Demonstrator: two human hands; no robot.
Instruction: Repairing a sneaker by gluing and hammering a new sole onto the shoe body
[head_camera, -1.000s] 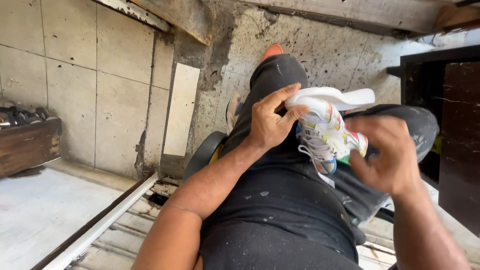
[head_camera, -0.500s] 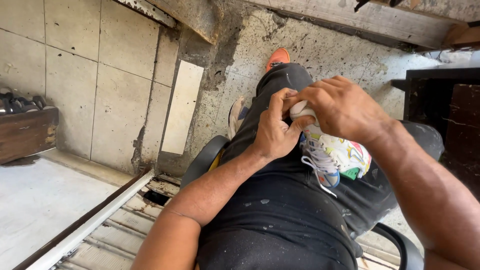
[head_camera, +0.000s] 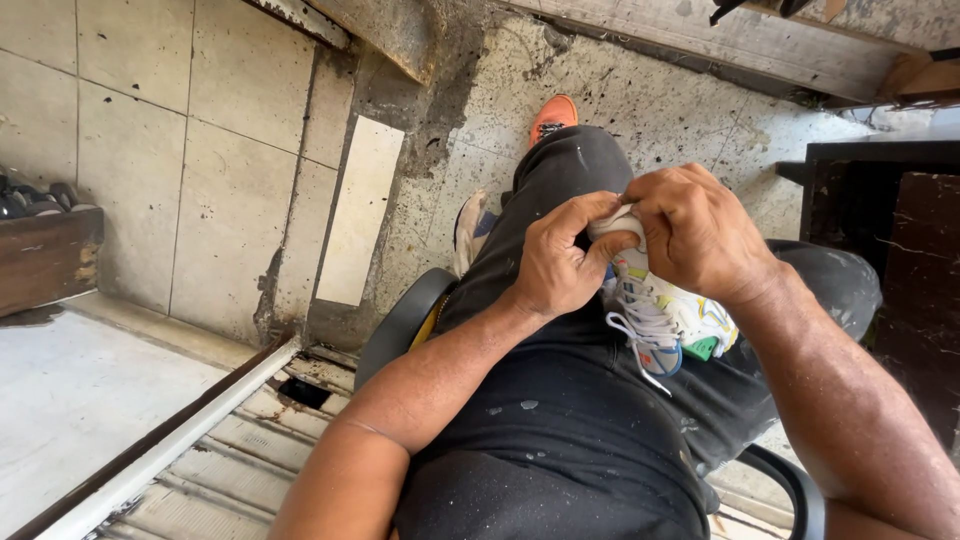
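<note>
A white sneaker (head_camera: 668, 312) with multicoloured patches and white laces lies on my lap, across black trousers (head_camera: 570, 400). My left hand (head_camera: 558, 262) grips its toe end from the left, thumb and fingers pinching the white rubber. My right hand (head_camera: 700, 232) closes over the same toe end from the right, covering most of it. Both hands touch each other over the shoe. The laces hang loose below my hands.
An orange shoe (head_camera: 553, 115) is on my outstretched foot. Another sneaker (head_camera: 470, 228) lies on the stained concrete floor beside my leg. A black chair rim (head_camera: 400, 320) shows under me. Tiled wall (head_camera: 150, 150) at left, dark wooden furniture (head_camera: 900, 260) at right.
My right hand left the sneaker's heel side and came up over the toe, joining the left hand. The shoe now sits lower on my lap.
</note>
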